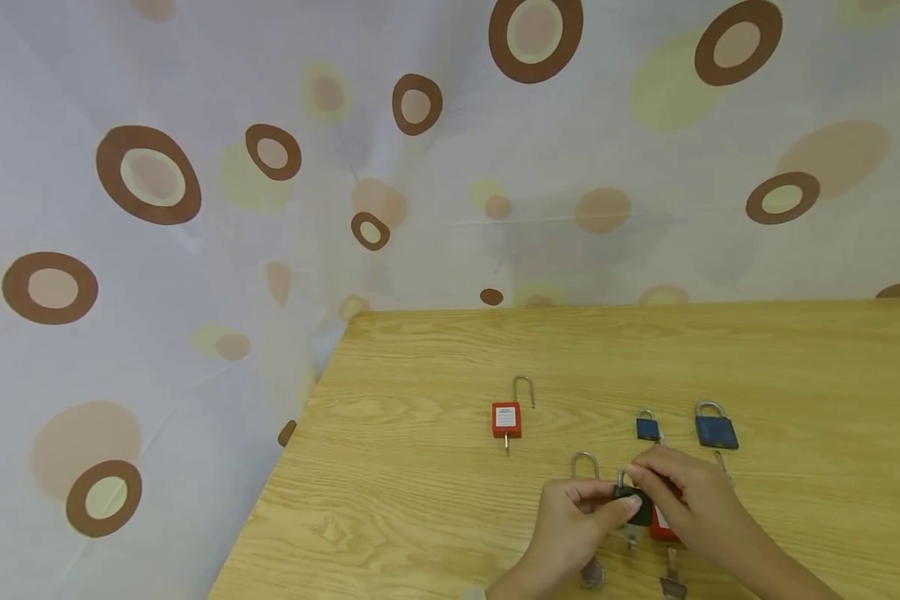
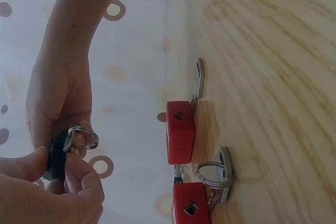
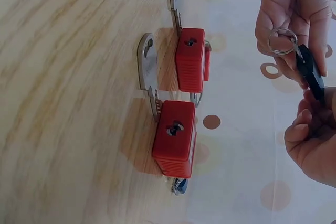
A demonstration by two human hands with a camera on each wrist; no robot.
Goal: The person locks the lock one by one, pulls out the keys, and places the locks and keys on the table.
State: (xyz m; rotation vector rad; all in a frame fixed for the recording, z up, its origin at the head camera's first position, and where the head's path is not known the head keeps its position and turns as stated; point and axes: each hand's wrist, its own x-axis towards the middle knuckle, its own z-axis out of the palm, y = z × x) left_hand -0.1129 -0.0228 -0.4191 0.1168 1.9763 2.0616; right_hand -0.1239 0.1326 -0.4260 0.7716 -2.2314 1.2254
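A small black padlock (image 1: 634, 507) is held up above the table between both hands. My left hand (image 1: 562, 527) grips its body, thumb across the front. My right hand (image 1: 686, 496) pinches it at the top, by the metal shackle (image 1: 621, 478). A key with a split ring (image 2: 84, 138) hangs from the padlock's underside. Below the hands, one red padlock (image 1: 660, 527) is partly covered by my right hand. Another red padlock (image 2: 180, 135) shows in the left wrist view; in the head view my left hand hides its body, leaving its raised shackle (image 1: 585, 463) visible.
Farther left lies a red padlock (image 1: 506, 421) with its shackle swung open and a key end below. A small blue padlock (image 1: 647, 428) and a larger blue one (image 1: 716, 432) lie beyond my right hand. Loose-looking keys (image 1: 672, 579) point toward the front of the wooden table (image 1: 390, 500).
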